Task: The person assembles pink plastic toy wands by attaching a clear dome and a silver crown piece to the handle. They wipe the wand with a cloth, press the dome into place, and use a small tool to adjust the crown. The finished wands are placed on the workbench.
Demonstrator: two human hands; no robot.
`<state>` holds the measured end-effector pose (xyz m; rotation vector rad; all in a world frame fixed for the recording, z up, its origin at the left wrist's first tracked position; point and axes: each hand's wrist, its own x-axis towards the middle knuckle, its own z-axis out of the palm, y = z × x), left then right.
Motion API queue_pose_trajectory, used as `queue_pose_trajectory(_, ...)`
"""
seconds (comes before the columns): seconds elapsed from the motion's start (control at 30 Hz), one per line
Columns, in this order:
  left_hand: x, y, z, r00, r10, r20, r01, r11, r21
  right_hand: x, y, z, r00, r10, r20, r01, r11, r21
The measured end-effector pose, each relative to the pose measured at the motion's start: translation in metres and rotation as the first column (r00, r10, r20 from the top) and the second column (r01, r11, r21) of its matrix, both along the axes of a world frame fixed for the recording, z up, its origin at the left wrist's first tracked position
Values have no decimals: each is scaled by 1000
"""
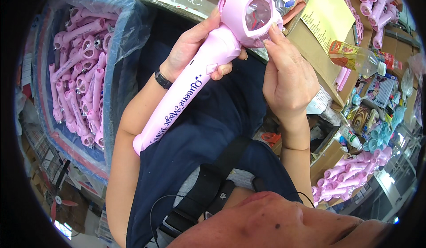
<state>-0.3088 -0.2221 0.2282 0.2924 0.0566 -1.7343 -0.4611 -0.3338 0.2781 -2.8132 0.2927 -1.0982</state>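
A large pink toy wand (188,86) with dark lettering along its handle lies slantwise in front of me, its head up and to the right. My left hand (195,44), with a black band at the wrist, is wrapped round the wand's neck below the head. The wand's head (230,8) has a clear rounded window with something reddish behind it, and a silvery part with a blue gem at its top. My right hand (288,68) has its fingers bent, and its fingertips pinch the head's lower right rim beside the window.
At the left stands a blue crate (108,70) lined with clear plastic, full of pink wand pieces (82,70). On the right are a yellow sheet (321,15), a plastic bottle (357,57), small bottles and turquoise pieces (381,132). More pink wand parts (350,172) are heaped at lower right.
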Motion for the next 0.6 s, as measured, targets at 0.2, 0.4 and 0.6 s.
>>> queue_pose_trajectory(0.2,-1,1,0,1000,11,7,-11,1000,11,1,0,-1,1000,-15,-1,15,999,-47)
queue_pose_trajectory(0.4,-2,1,1,1000,7,16,-7,1000,24,0,0,-1,1000,-15,-10,14,999,-48)
queue_pose_trajectory(0.6,-1,0,-1,999,16,-42,-16,1000,-16,0,-2,-2,1000,2,1,-2,1000,-8)
